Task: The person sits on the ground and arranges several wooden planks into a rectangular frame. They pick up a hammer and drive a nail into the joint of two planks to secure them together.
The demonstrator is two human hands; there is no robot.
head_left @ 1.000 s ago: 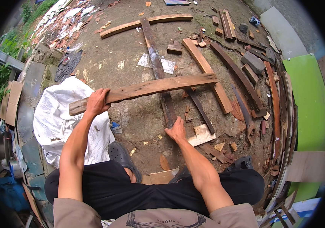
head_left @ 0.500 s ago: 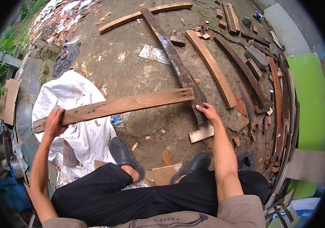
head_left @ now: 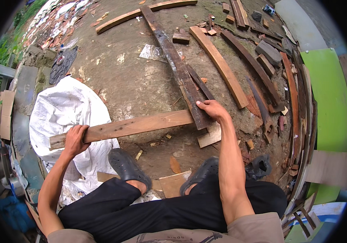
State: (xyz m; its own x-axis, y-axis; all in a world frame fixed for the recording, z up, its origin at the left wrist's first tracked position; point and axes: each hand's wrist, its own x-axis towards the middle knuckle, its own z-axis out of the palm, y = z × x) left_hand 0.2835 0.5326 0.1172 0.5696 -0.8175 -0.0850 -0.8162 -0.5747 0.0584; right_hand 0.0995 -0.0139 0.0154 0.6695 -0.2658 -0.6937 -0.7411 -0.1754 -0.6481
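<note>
My left hand (head_left: pixel 76 139) is wrapped round the left part of a brown wooden plank (head_left: pixel 141 124) with nail holes at its end. The plank lies crosswise before me, partly over the white sack. Its right end passes beneath a long dark plank (head_left: pixel 175 65), which hides that tip. My right hand (head_left: pixel 212 110) grips the near end of the dark plank, thumb on top and the other fingers out of sight. Just below that end lies a pale wood block (head_left: pixel 210 136). A thinner dark strip (head_left: pixel 200 82) rests beside the dark plank.
A crumpled white sack (head_left: pixel 70 101) spreads at the left. Right of the dark plank lie a lighter beam (head_left: pixel 220 67), a dark beam (head_left: pixel 252 67) and a handsaw (head_left: pixel 258 99). Another beam (head_left: pixel 145 15) lies far off. A green panel (head_left: pixel 329 101) stands at the right.
The brown plank's right end has gone from over the dark plank to under it. My left hand has shifted right with the plank; my right hand has moved slightly left and away from me.
</note>
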